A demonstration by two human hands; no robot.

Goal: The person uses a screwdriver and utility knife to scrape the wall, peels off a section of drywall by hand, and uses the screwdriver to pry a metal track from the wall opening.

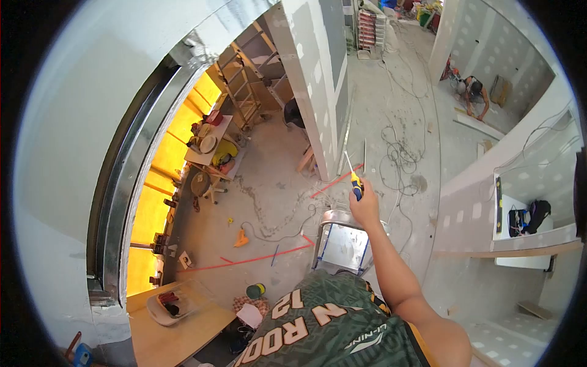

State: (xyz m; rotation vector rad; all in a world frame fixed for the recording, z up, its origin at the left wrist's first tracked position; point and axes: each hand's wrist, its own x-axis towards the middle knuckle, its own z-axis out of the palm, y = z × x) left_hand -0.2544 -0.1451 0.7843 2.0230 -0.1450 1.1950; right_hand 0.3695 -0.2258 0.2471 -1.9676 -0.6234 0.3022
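Observation:
My right hand [365, 208] is stretched out in front of me, its fingers wrapped around the yellow and dark blue handle of a screwdriver [356, 185]. The screwdriver's thin pale shaft points forward and slightly left, above the floor. Below the hand and close to my body stands a metal step or stool top [343, 244] with blue edges. My left hand is out of view.
An opening in a wall [318, 79] stands ahead left. Cables [397, 159] tangle on the concrete floor, with an orange tool [241, 238] to the left. A wooden board [183, 318] holds a plastic tub [171, 306]. Another person [472, 92] crouches at far right.

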